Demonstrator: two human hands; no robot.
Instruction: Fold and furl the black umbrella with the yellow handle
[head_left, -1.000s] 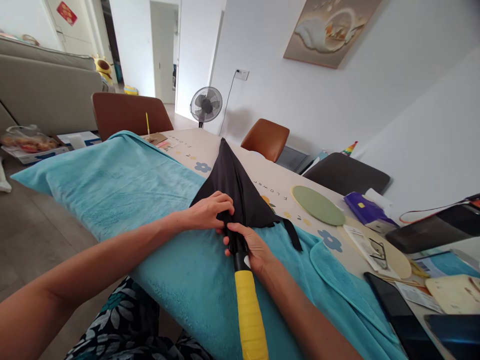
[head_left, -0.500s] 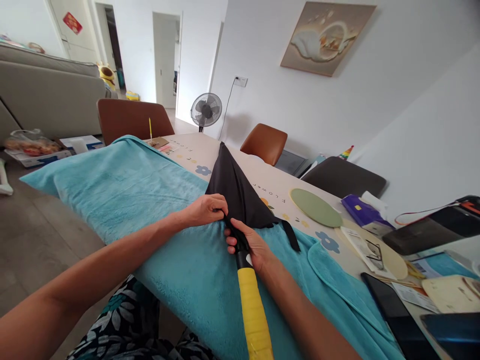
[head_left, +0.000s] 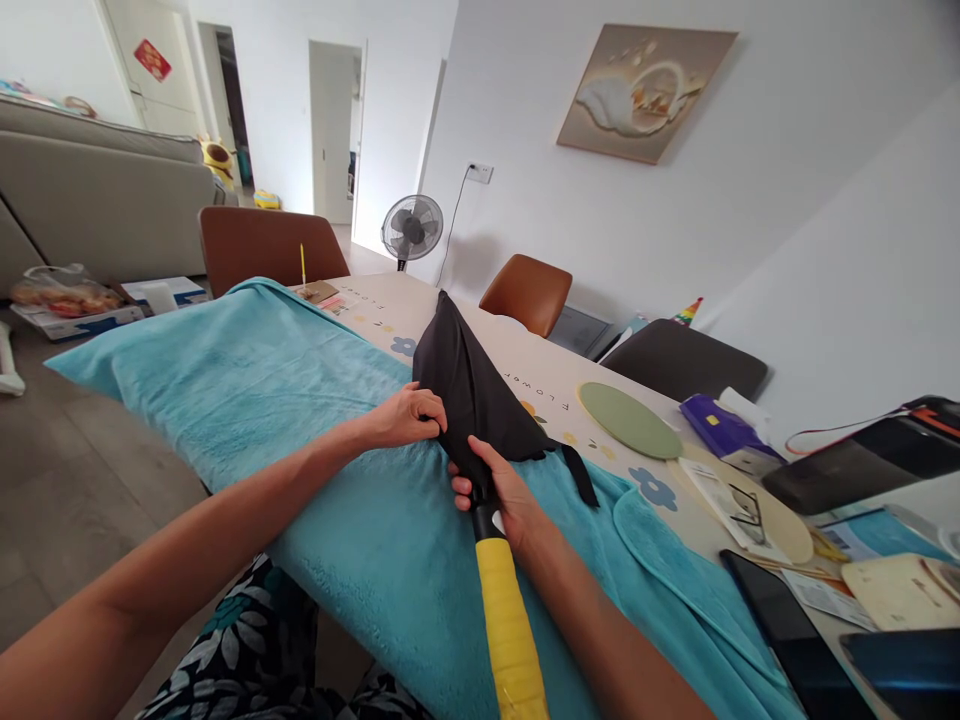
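Note:
A black umbrella (head_left: 480, 390) with a yellow-wrapped handle (head_left: 510, 620) lies lengthwise before me, its folded canopy pointing away. My right hand (head_left: 491, 485) is closed around the bottom of the canopy, just above the handle. With bent fingers, my left hand (head_left: 412, 415) pinches the canopy's left edge. The fingertips are partly tucked into the dark fabric. A black strap (head_left: 580, 475) hangs loose from the canopy's right corner. Beneath both hands spreads a turquoise towel-like cloth (head_left: 315, 420), draped over the table's near edge.
On the table's right side are a green oval mat (head_left: 628, 420), a purple tissue pack (head_left: 724, 430), glasses (head_left: 746, 515) on papers, and a black tablet (head_left: 795, 630). Brown chairs (head_left: 527, 293) and a fan (head_left: 412, 228) stand beyond the far edge.
My left hand has shifted slightly left, drawing the canopy edge with it. More black fabric now spreads between the two hands. My right hand keeps its hold. The view has tilted up a little.

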